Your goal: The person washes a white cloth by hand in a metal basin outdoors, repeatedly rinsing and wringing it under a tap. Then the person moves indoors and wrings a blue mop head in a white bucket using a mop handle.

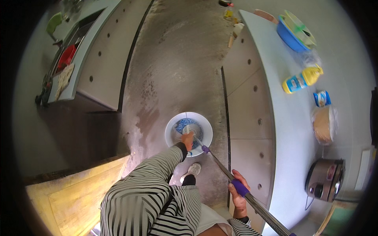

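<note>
A round white bucket [208,125] stands on the floor in front of me. Inside it sits a mop head with blue and white strands [189,121]. My left hand [187,140] reaches into the bucket, closed around the lower end of the mop just above its head; the fingertips are partly hidden. From there the metal mop pole [220,165] slants toward me and to the right. Around its purple grip sleeve [240,187] my right hand [238,194] is wrapped, palm from below.
Cabinets flank the concrete floor [177,73]. The right worktop [285,129] carries a blue basin [291,37], yellow bottle [302,79] and rice cooker [324,180]. At left are a sink with a red basin [67,56] and a cloth [64,78]. A yellow wooden door [79,194] stands lower left.
</note>
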The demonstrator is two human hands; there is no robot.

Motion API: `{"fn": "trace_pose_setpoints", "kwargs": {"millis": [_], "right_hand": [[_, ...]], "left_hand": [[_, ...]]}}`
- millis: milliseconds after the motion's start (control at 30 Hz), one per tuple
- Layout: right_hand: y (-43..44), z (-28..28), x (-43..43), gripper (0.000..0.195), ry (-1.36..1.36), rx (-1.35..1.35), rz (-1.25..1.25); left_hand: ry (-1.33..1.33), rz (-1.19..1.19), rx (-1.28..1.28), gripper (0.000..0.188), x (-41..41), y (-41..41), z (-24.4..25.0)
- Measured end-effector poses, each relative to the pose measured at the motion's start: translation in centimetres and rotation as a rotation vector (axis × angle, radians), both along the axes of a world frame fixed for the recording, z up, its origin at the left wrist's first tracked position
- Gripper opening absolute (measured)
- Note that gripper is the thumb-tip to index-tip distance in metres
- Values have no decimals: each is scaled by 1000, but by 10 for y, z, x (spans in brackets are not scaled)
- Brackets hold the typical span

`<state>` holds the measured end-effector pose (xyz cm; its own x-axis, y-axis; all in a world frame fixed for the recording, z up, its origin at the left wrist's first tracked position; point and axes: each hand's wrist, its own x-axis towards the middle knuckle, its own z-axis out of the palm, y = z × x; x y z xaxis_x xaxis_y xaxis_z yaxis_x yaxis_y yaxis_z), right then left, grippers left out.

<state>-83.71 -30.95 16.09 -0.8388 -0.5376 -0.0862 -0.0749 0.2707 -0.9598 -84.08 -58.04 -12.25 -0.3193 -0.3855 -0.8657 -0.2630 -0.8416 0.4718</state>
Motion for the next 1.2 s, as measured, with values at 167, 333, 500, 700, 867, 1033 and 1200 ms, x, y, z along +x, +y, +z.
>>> {"fn": "trace_pose_setpoints", "kwargs": {"millis": [167,333,500,700,867,1033,1200], "right_hand": [[-29,-2,-1,42,-55,30,-90],[-40,-5,3,39,-65,41,-112],[-38,-30,16,44,-183,13,-139],[-31,-38,35,55,-291,133,-200],[-21,-44,55,60,-535,243,-308],[-27,-45,74,66,-768,332,-416],[-39,-70,74,66,-1104,202,-296]], "left_hand": [[151,29,143,17,18,-14,-4],[68,-39,-71,21,55,-32,-47],[18,-1057,-1210,32,151,-90,-99],[54,-508,375,53,129,-12,-56],[176,-573,655,67,77,63,2],[282,-306,771,34,51,102,-32],[290,-237,811,18,55,131,-51]]}}
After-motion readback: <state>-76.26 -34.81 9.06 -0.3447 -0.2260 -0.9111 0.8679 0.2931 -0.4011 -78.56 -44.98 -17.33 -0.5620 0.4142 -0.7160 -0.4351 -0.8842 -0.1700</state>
